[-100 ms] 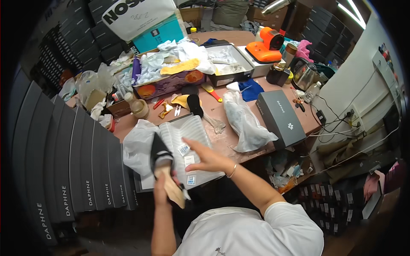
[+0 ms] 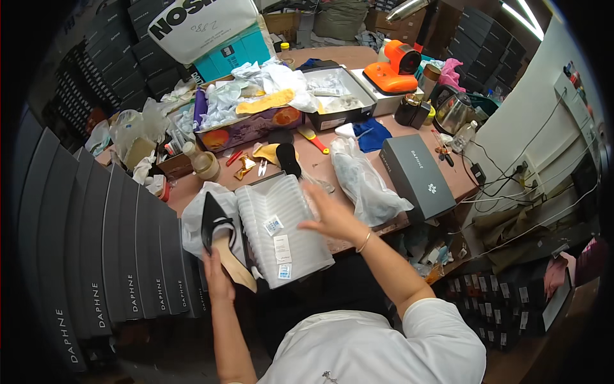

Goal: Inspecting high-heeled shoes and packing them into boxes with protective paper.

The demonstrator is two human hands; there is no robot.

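My left hand is closed round a black pointed-toe shoe with a beige insole, tilted with its toe pointing away. The shoe is over crumpled white tissue paper at the left side of an open shoe box. White ribbed foam sheet lies in the box, with two small white-and-blue packets and a white card on it. My right hand is open, fingers spread and slightly blurred, above the right side of the foam, holding nothing.
Tall stacks of dark grey shoe boxes stand close on the left. A closed grey shoe box and a white plastic-wrapped bundle lie to the right. Behind are a brush, a box of crumpled paper and an orange device.
My left hand has moved left with the shoe, away from the foam sheet. My right hand has shifted right and a little farther away, uncovering more of the foam.
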